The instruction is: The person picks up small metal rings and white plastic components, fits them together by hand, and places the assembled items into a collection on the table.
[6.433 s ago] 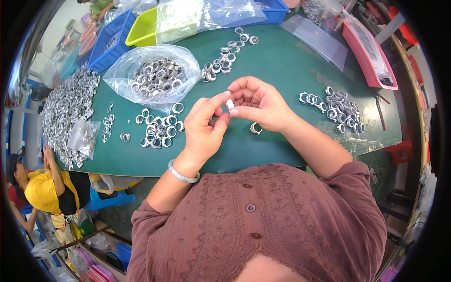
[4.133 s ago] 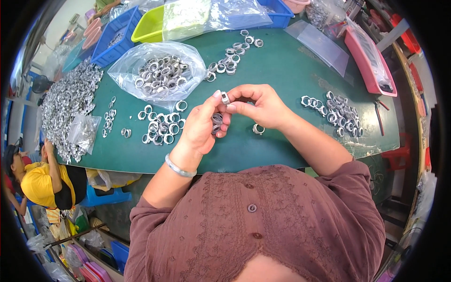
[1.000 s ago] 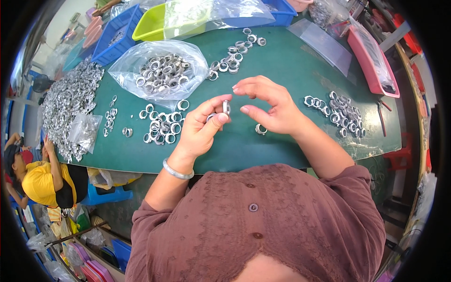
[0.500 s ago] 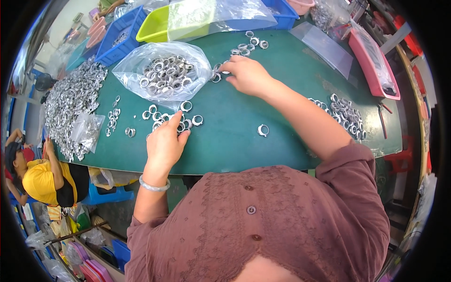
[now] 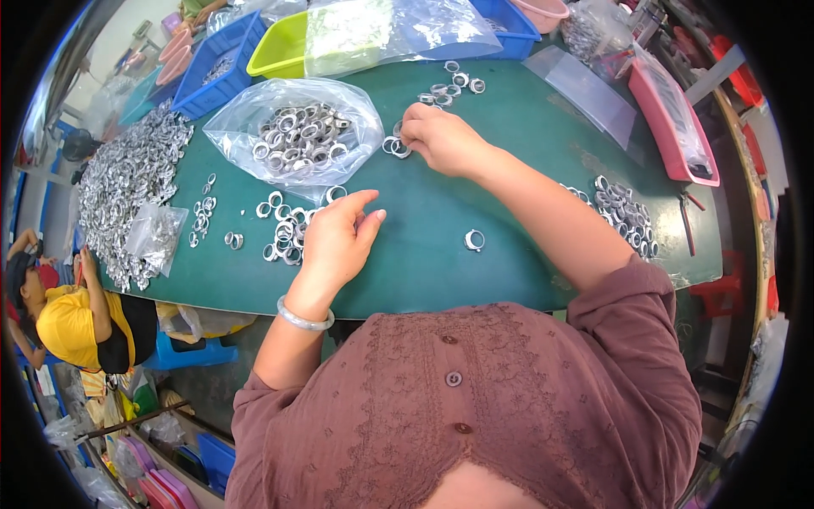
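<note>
My right hand (image 5: 443,142) is over the far middle of the green table, its fingers closed on a small metal ring beside a couple of others (image 5: 395,146). My left hand (image 5: 337,237) hovers to the near left, thumb and forefinger apart, with nothing seen between them. Partly behind it lies a loose group of metal rings (image 5: 287,231). An opened clear plastic bag (image 5: 366,110), lying just left of my right hand, holds a heap of similar rings (image 5: 301,136). Several more rings (image 5: 437,92) lie beyond my right hand, and a single ring (image 5: 475,240) rests nearer me.
A large pile of metal parts (image 5: 131,191) covers the table's left end. More rings (image 5: 626,212) are grouped beyond my right forearm. Blue (image 5: 191,102) and lime-green bins (image 5: 271,59) line the far edge; a pink tray (image 5: 670,140) stands right. A person in yellow (image 5: 72,327) sits left.
My left hand has lifted off the near ring group and shifted right, uncovering some rings. The right hand has drawn slightly nearer me, away from the far rings.
</note>
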`<control>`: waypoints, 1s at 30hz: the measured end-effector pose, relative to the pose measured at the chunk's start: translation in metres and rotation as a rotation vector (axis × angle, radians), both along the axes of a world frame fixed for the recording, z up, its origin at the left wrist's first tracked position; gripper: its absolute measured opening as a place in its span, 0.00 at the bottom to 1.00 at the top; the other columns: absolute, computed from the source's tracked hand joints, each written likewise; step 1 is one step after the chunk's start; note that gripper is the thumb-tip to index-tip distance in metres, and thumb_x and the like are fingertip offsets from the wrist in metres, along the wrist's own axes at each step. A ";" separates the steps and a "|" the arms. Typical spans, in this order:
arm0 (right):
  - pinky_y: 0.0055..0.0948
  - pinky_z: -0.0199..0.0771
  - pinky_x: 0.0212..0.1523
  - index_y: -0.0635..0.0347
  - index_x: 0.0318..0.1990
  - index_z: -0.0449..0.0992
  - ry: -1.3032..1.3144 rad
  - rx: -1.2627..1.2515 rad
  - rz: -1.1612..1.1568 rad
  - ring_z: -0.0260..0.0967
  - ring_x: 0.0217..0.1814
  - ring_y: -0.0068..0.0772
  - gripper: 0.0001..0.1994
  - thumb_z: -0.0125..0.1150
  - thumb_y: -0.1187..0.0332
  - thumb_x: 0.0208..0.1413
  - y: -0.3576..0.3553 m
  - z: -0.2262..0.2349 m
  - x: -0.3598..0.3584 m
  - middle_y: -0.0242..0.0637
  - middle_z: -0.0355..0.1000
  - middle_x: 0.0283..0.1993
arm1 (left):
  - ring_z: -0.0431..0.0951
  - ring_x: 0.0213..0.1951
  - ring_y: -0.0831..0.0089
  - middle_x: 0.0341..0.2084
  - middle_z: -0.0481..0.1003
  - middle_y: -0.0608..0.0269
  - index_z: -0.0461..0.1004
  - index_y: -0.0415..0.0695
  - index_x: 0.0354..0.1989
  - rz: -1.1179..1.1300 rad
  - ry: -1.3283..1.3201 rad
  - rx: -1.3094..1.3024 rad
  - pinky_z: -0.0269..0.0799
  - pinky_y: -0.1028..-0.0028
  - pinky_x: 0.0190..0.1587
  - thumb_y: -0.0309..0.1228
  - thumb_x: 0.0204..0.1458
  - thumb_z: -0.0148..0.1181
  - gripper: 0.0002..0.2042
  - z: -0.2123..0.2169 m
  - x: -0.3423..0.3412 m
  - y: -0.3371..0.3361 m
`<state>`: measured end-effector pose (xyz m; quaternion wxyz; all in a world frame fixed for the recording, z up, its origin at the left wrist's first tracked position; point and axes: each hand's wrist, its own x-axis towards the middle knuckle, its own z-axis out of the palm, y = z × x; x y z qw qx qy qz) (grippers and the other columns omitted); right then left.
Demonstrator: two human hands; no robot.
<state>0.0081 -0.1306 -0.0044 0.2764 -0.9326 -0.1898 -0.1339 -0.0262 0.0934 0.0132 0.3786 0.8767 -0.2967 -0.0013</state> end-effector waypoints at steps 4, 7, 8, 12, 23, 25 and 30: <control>0.34 0.66 0.41 0.57 0.30 0.74 -0.074 -0.185 0.031 0.64 0.42 0.39 0.07 0.52 0.77 0.41 -0.003 -0.001 -0.002 0.37 0.65 0.36 | 0.65 0.18 0.78 0.16 0.68 0.64 0.73 0.40 0.38 -0.016 0.026 -0.015 0.63 0.79 0.23 0.28 0.44 0.59 0.12 -0.001 0.001 -0.009; 0.34 0.67 0.41 0.56 0.30 0.74 -0.053 -0.338 0.012 0.64 0.42 0.40 0.08 0.53 0.77 0.41 -0.003 0.000 -0.003 0.37 0.66 0.35 | 0.65 0.18 0.78 0.16 0.68 0.65 0.73 0.40 0.38 -0.021 0.034 -0.014 0.63 0.79 0.23 0.29 0.44 0.59 0.12 0.000 -0.001 -0.011; 0.34 0.67 0.40 0.56 0.30 0.74 -0.031 -0.339 -0.009 0.64 0.42 0.40 0.08 0.54 0.76 0.40 -0.002 0.000 -0.003 0.38 0.66 0.35 | 0.65 0.18 0.78 0.16 0.68 0.65 0.73 0.40 0.38 -0.020 0.042 -0.010 0.63 0.79 0.23 0.29 0.44 0.59 0.12 0.000 -0.001 -0.011; 0.30 0.67 0.34 0.56 0.28 0.74 0.051 -0.039 0.032 0.66 0.37 0.33 0.05 0.57 0.74 0.40 -0.005 0.003 -0.007 0.33 0.68 0.31 | 0.65 0.18 0.79 0.15 0.67 0.66 0.72 0.41 0.41 -0.013 0.061 -0.002 0.62 0.79 0.24 0.29 0.43 0.59 0.15 0.003 -0.002 -0.012; 0.17 0.64 0.28 0.61 0.31 0.73 0.802 1.401 0.122 0.64 0.26 0.18 0.05 0.57 0.69 0.50 0.011 0.033 -0.080 0.29 0.70 0.27 | 0.65 0.21 0.83 0.18 0.68 0.69 0.69 0.40 0.45 -0.142 0.068 -0.402 0.63 0.83 0.27 0.24 0.41 0.61 0.19 0.007 -0.006 -0.043; 0.18 0.64 0.29 0.62 0.33 0.73 0.797 1.398 0.117 0.65 0.28 0.19 0.06 0.56 0.69 0.51 0.010 0.031 -0.084 0.30 0.70 0.28 | 0.65 0.23 0.85 0.21 0.70 0.70 0.70 0.39 0.44 -0.161 0.083 -0.421 0.63 0.84 0.29 0.22 0.42 0.59 0.17 0.006 -0.006 -0.045; 0.19 0.65 0.31 0.63 0.36 0.73 0.766 1.371 0.140 0.65 0.30 0.20 0.07 0.54 0.69 0.52 0.008 0.030 -0.089 0.31 0.70 0.30 | 0.65 0.26 0.85 0.25 0.71 0.71 0.70 0.37 0.42 -0.191 0.229 -0.472 0.63 0.85 0.30 0.22 0.45 0.58 0.14 0.007 -0.008 -0.046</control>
